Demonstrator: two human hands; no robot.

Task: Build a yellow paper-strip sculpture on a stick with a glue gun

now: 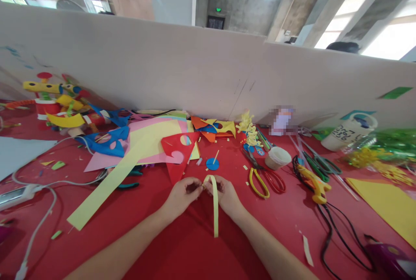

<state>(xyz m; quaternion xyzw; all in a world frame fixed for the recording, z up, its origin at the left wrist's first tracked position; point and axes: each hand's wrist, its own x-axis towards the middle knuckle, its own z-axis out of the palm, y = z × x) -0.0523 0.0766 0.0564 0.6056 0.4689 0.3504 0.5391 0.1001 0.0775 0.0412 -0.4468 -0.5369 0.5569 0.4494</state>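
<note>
My left hand and my right hand meet over the middle of the red table, fingers pinched together. Between them they hold one end of a narrow pale yellow paper strip, whose free length curves over and hangs down toward me. The exact grip at the fingertips is partly hidden. Just beyond the hands lies a blue paper disc with a small stick on it. Scissors with one yellow and one red handle rest to the right of my right hand. A red paper piece with cut holes lies behind my left hand.
Pale yellow paper and pink sheets spread at left, near a white cable. Finished paper-and-cup figures stand at back left. A white cup, a yellow glue gun and yellow sheets are at right.
</note>
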